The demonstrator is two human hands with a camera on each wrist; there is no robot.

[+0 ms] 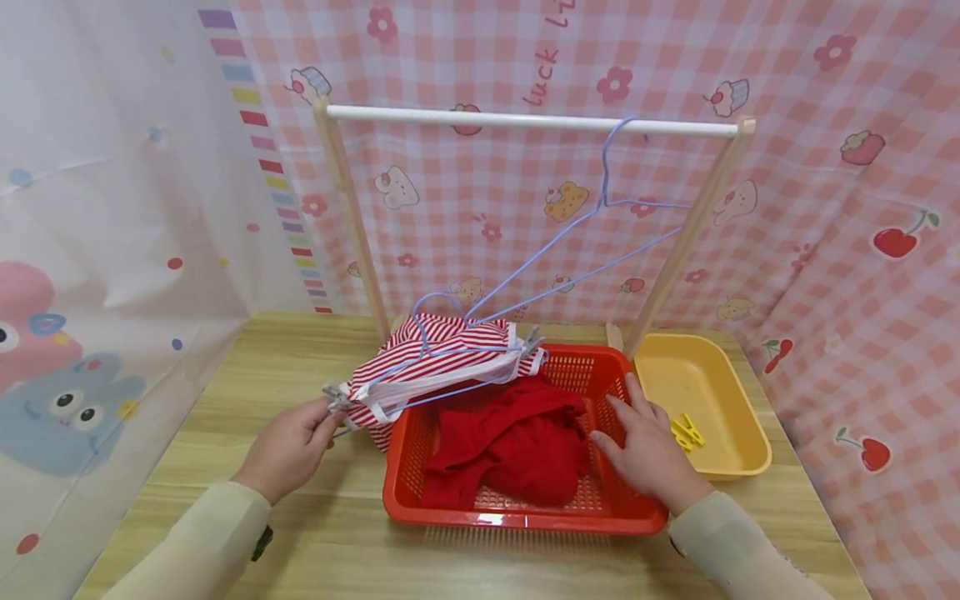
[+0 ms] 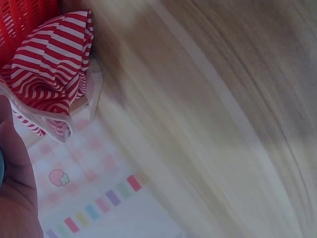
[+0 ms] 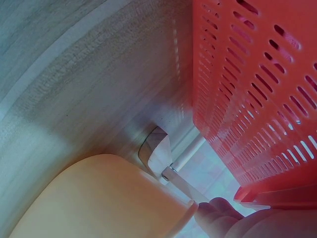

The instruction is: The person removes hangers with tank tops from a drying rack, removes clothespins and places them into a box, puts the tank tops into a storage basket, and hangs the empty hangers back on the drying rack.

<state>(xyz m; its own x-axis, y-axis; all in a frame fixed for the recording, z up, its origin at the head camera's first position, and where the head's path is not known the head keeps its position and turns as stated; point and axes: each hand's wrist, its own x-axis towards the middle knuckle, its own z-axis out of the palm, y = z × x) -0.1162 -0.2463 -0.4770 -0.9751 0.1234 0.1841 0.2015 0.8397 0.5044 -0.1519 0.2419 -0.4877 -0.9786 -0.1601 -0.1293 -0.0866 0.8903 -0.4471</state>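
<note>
Sleeves (image 1: 197, 537) low, seat the grey clip (image 1: 337, 397) your left hand (image 1: 288, 448) pinches squarely over striped garment (image 1: 446, 333) and blue hanger (image 1: 425, 346), your spread right hand (image 1: 648, 442) resting on the red basket (image 1: 525, 522).

Pink checked backdrop (image 1: 487, 54), wood-grained tabletop (image 1: 315, 542)

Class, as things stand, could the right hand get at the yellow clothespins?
Probably yes: the right hand is beside the yellow tray, whose open top leaves the yellow clothespins uncovered.
</note>
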